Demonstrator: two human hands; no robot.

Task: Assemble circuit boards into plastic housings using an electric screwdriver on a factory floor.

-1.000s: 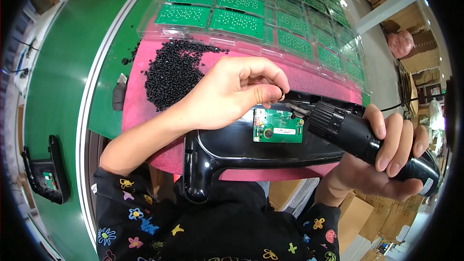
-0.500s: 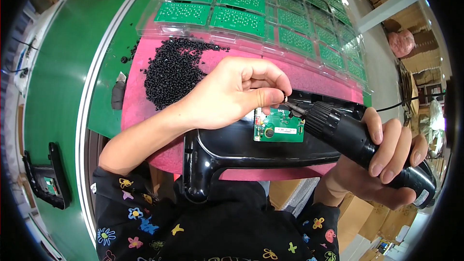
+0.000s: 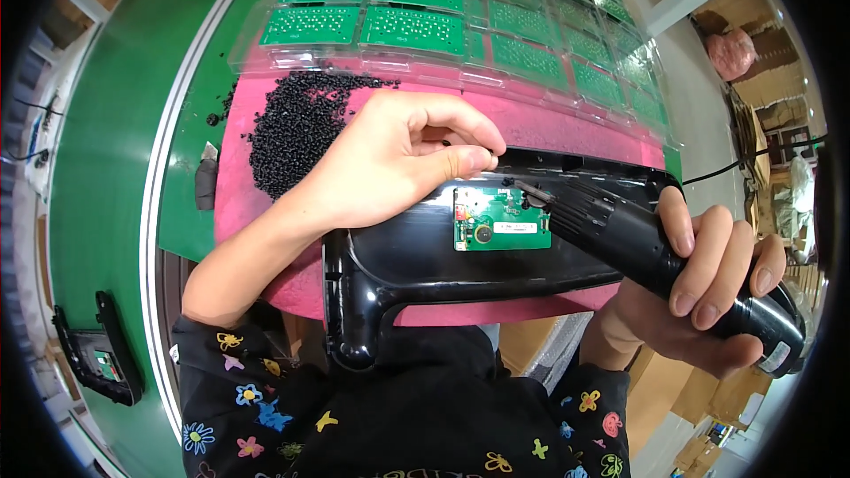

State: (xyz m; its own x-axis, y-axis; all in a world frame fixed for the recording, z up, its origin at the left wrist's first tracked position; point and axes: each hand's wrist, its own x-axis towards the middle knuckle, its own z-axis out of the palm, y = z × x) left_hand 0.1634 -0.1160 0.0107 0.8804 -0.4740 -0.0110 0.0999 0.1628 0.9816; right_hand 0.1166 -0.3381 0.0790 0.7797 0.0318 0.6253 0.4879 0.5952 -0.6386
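Observation:
My right hand wraps round a black electric screwdriver, its ribbed nose and metal bit pointing left. Just left of the bit my left hand is closed in a pinch, with a small black screw showing in the curl of its fingers. Under both hands lies a glossy black plastic housing with a raised rim. A green circuit board with a white label and a round part sits inside it. By the bit a few small dark bits show, too small to make out.
A heap of small black screws lies on the pink mat. Behind it, clear trays hold rows of green circuit boards. On the green bench at left rests another black housing. A black cable runs off to the right.
My left hand has drawn back left and slightly up from the screwdriver's bit. The whole view has shifted a little; my right hand keeps its grip on the screwdriver.

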